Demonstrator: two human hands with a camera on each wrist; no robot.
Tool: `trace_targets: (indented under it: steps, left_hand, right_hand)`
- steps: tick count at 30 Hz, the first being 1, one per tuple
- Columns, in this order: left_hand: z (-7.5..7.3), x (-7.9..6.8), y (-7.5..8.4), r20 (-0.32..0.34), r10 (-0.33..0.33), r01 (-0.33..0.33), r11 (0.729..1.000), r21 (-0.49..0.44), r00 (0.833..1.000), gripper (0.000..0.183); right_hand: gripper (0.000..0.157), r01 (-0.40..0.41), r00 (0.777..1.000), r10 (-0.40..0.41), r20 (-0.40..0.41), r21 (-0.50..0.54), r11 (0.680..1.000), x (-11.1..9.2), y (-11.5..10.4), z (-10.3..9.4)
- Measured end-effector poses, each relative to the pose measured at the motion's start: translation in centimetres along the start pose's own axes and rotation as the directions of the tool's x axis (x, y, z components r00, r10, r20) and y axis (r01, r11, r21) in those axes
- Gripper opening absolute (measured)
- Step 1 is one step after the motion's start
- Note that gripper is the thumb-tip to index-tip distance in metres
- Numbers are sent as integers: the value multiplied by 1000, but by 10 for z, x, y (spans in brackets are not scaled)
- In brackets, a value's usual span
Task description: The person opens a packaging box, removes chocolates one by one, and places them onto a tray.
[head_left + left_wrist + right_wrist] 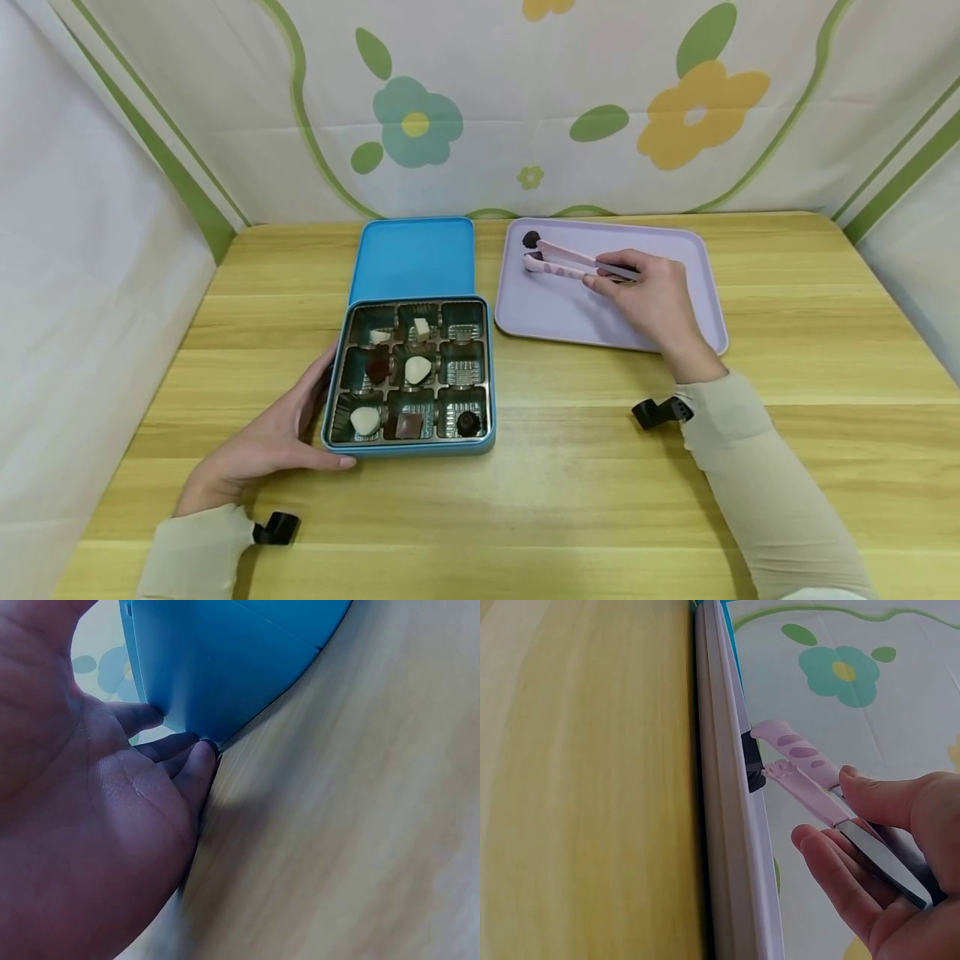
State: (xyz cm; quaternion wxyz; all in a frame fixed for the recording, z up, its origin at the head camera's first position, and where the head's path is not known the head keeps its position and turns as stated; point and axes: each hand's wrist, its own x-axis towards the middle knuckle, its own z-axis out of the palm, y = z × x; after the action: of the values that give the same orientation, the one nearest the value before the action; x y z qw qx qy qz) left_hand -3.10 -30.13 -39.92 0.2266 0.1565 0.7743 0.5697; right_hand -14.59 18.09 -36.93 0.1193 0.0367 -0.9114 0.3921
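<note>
My right hand (651, 292) holds small tongs (562, 272) with pale pink paw-shaped ends and metal arms, thumb on one arm and fingers on the other. Their tips are spread over the far left of a lilac tray (600, 323), right at two dark chocolates (531, 239); the nearer one is partly hidden by the tips. Beside the near left corner of a blue tin (420, 450) is my left hand (281, 433), thumb along the front side and extended fingers against the left side. Inside the tin, a divided insert (462, 354) holds white (365, 421) and brown chocolates (409, 425).
Behind the tin lies a blue lid (414, 260), close to the tray's left edge. The wooden table (525, 508) ends at a flower-printed cloth (487, 108) at the back, and white cloth (90, 250) hangs along the sides.
</note>
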Motion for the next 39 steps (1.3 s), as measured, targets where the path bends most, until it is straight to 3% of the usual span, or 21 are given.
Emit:
trace_targets:
  steps: [14, 22, 30, 39]
  left_hand:
    - [0, -4, -1, -17, -50, 50, 998, 30, 999, 140]
    - [-1, -4, 0, -26, -58, 59, 996, 63, 998, 139]
    - [1, -2, 3, -28, -59, 60, 997, 55, 998, 139]
    - [0, -2, 0, -24, -56, 58, 996, 63, 998, 139]
  right_hand:
    - [27, 10, 999, -9, 36, -15, 1000, -3, -2, 1]
    - [29, 25, 1000, -25, 18, 2, 1000, -1, -2, -1]
    - [27, 22, 997, -21, 70, -17, 1000, 0, 7, 1]
    - [25, -1, 993, 6, 115, -43, 999, -3, -1, -9]
